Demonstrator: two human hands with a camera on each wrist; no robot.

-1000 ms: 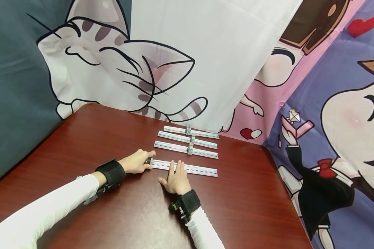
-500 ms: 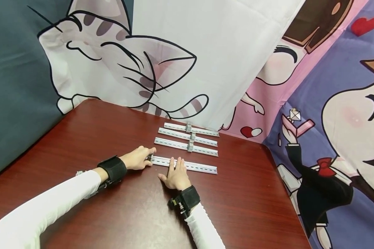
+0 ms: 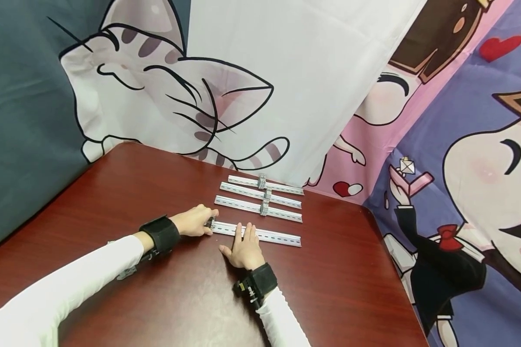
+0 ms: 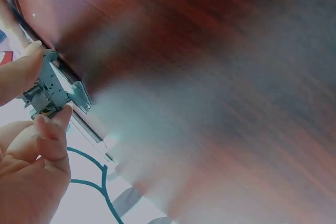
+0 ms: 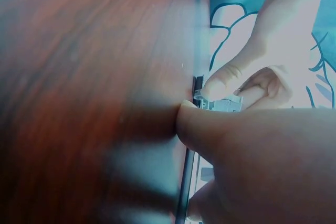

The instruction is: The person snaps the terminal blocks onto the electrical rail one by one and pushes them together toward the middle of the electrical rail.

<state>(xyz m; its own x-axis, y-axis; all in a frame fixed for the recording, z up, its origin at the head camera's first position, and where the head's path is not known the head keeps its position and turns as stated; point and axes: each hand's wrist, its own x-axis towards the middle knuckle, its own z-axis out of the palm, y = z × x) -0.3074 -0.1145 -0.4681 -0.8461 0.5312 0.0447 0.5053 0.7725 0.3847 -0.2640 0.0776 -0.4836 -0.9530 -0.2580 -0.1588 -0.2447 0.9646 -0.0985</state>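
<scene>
A slotted metal DIN rail [image 3: 280, 238] lies crosswise on the table, nearest of the rails to the person. At its left end, my left hand [image 3: 193, 221] pinches a small grey terminal block [image 4: 51, 90] between thumb and fingers. In the left wrist view the block sits against the rail, upright on its edge. My right hand [image 3: 245, 251] rests flat with straight fingers across the rail's middle, thumb spread to the side. The right wrist view has the right thumb [image 5: 202, 127] close to the block, with the left hand [image 5: 262, 61] beyond.
Behind lie three parallel rails, a near one [image 3: 236, 204], a middle one [image 3: 243, 192] and a far one [image 3: 243, 180], each carrying a cluster of blocks near its middle. A printed cloth [image 3: 312, 72] hangs along the back and right edges of the dark red table [image 3: 173, 294].
The head view tilts slightly. Both hands keep their places, the left at the rail's end with the terminal block and the right on the rail.
</scene>
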